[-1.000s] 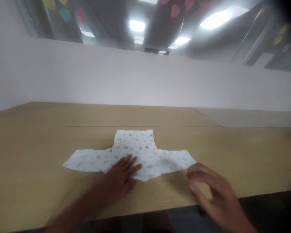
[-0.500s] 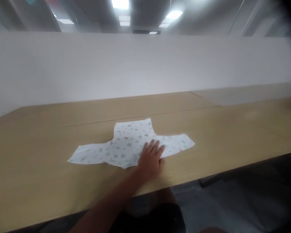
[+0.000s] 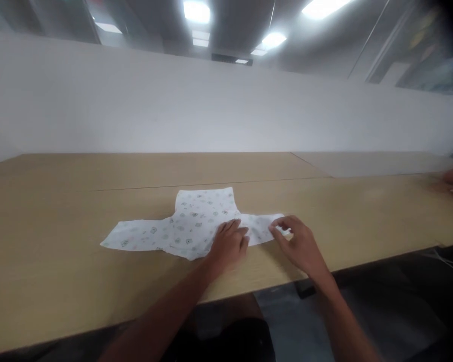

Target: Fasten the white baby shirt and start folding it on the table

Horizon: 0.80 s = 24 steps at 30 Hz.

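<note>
The left hand (image 3: 228, 246) lay flat on the printed white shirt (image 3: 196, 216), gripping nothing. At its 3 o'clock, the half-closed right hand (image 3: 298, 246) seemed to pinch the sleeve (image 3: 262, 226).

Left grip (image 3: 228, 246) flat and palm-down, fingers (image 3: 234, 228) loosely together and angled forward, left wrist (image 3: 207, 266) held low, left forearm (image 3: 162, 314) slanting in from the bottom edge of the view. Right grip (image 3: 298, 246) raised and arched, fingertips (image 3: 274, 229) curled and pointing left, right wrist (image 3: 320, 274) bent, right forearm (image 3: 343, 322) rising from the lower right.
</note>
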Each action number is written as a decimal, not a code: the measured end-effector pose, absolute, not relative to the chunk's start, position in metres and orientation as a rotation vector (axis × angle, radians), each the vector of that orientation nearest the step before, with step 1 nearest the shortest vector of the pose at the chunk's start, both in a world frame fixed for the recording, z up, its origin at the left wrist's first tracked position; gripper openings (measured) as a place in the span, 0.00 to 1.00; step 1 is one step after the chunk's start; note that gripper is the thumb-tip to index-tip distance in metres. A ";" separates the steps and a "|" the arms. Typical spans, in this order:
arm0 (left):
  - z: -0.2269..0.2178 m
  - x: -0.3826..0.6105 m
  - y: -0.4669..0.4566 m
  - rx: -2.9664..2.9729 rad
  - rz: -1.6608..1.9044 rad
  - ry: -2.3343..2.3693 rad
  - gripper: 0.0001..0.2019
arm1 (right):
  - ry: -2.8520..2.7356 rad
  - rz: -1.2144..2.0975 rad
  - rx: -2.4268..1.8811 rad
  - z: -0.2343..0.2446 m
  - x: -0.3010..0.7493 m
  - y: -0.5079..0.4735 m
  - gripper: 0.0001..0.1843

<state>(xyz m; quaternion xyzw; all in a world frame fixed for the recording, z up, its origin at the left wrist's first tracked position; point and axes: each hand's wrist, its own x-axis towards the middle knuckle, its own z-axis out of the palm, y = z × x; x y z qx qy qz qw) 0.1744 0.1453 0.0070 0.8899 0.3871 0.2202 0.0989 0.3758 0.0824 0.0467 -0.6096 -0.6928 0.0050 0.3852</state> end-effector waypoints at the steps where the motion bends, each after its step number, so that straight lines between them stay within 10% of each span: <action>1: 0.007 0.175 0.147 2.638 0.693 1.141 0.15 | -1.694 -0.082 -1.739 0.036 0.389 0.095 0.14; 7: 0.004 0.176 0.152 2.566 0.818 1.095 0.13 | -1.575 -0.313 -2.259 -0.014 0.437 0.131 0.21; 16: 0.017 0.172 0.175 1.542 0.979 0.882 0.11 | -1.473 0.097 -1.615 0.040 0.400 0.158 0.12; 24: 0.053 0.117 0.192 1.082 0.825 0.909 0.35 | -1.542 0.735 -1.112 0.088 0.283 0.182 0.23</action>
